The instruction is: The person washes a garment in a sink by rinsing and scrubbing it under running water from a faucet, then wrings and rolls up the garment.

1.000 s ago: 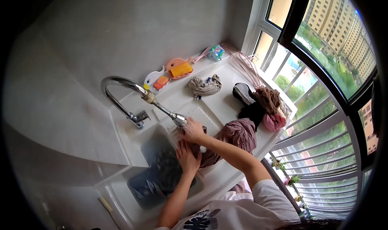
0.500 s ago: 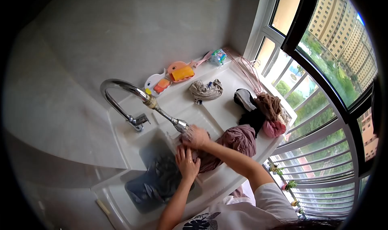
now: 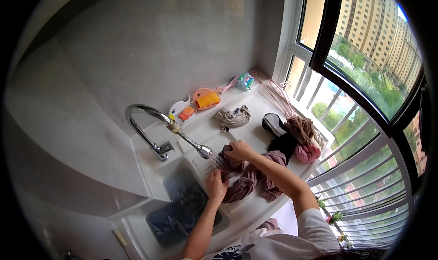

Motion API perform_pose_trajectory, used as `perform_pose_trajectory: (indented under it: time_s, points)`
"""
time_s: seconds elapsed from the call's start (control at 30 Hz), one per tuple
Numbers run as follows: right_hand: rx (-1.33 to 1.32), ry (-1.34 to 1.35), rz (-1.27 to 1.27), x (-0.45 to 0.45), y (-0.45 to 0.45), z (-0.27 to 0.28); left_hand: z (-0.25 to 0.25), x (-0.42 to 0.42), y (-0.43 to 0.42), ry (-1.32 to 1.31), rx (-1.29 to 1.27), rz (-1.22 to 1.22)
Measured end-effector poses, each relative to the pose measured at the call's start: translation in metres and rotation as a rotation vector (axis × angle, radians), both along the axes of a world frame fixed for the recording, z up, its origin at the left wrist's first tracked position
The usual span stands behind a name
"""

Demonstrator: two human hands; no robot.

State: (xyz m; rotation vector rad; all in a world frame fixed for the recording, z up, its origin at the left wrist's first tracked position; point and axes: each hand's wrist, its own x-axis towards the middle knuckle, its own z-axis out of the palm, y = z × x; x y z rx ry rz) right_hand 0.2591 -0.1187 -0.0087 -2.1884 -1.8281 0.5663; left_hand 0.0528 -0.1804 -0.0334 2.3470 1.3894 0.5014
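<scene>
Water sprays from the chrome faucet (image 3: 204, 151) onto a mauve garment (image 3: 244, 182) spread over the sink's washboard area. My right hand (image 3: 239, 151) is closed on the garment's upper part, just right of the spray. Below the nozzle, my left hand (image 3: 216, 185) has its fingers curled at the garment's left edge, gripping the cloth. Dark clothes (image 3: 180, 214) lie in cloudy water in the basin to the left of my left hand.
A beige cloth (image 3: 233, 117) lies on the counter behind. Black, brown and pink clothes (image 3: 308, 153) are heaped at right. Fish-shaped soap dishes (image 3: 206, 99) stand along the wall, near pink hangers (image 3: 276, 93). A brush (image 3: 121, 238) lies at lower left.
My right hand has moved up and right from under the nozzle, lifting part of the garment. My left hand has closed on its edge. The mauve cloth is more spread out, and the view has shifted.
</scene>
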Motion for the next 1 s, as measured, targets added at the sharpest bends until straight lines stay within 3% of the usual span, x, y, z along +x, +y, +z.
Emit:
perform_pose_trajectory:
  time_s: [0.07,0.13,0.2,0.27,0.3,0.33,0.37,0.4,0.47,0.53,0.6,0.67,0.73,0.8,0.83,0.87,0.93,0.97,1.0]
  points:
    - [-0.101,0.265,-0.214,0.013,0.019,0.025,-0.012,-0.003,0.011,-0.475,-0.435,-0.065]
    - [0.024,0.92,-0.497,0.007,0.007,0.081,-0.034,-0.006,0.017,-1.037,-0.753,0.136]
    - [0.049,0.86,-0.489,0.017,0.026,0.051,-0.021,-0.025,0.016,-0.793,-0.51,0.217]
    - [0.215,0.084,-0.224,0.007,0.027,0.03,-0.039,-0.042,0.025,-0.702,-0.36,0.101]
    - [0.125,-0.069,-0.132,-0.003,0.026,0.024,-0.034,-0.048,0.021,-0.507,-0.174,0.099]
    - [0.019,-0.107,-0.104,-0.015,0.024,0.021,-0.033,-0.052,0.018,-0.312,0.01,0.1]
    - [0.04,-0.053,-0.158,-0.025,0.021,0.011,-0.039,-0.05,0.017,-0.385,-0.162,0.078]
    - [0.059,-0.001,-0.211,-0.037,0.019,-0.004,-0.048,-0.046,0.008,-0.286,-0.032,0.054]
    - [0.207,-0.281,-0.134,-0.057,0.019,-0.061,-0.047,-0.036,-0.013,-0.171,0.131,-0.025]
    - [0.287,-0.322,0.069,-0.076,0.005,-0.064,-0.039,-0.03,-0.027,-0.256,0.068,0.002]
    - [0.216,-0.06,0.294,-0.068,0.011,-0.055,-0.022,-0.027,-0.029,-0.225,0.091,0.038]
    - [0.122,0.095,0.445,-0.045,0.024,-0.029,-0.023,-0.028,-0.019,-0.386,0.01,0.058]
    - [0.243,0.159,0.357,-0.027,0.046,-0.036,-0.03,-0.033,-0.01,-0.701,-0.282,0.222]
    - [0.462,0.32,-0.244,-0.02,0.058,-0.036,-0.034,-0.043,-0.004,-0.778,-0.386,0.325]
    - [0.541,0.426,-0.34,-0.013,0.064,-0.035,-0.039,-0.045,-0.004,-0.71,-0.227,0.271]
    - [0.532,0.429,-0.336,-0.013,0.061,-0.039,-0.045,-0.044,-0.01,-0.708,-0.23,0.28]
    - [0.571,0.176,-0.055,-0.019,0.053,-0.05,-0.03,-0.034,-0.022,-0.688,-0.063,0.185]
    - [0.316,0.139,-0.044,-0.03,0.043,-0.051,-0.023,-0.029,-0.026,-0.677,-0.017,0.198]
    - [0.255,0.062,-0.032,-0.041,0.037,-0.057,-0.023,-0.029,-0.024,-0.678,-0.013,0.195]
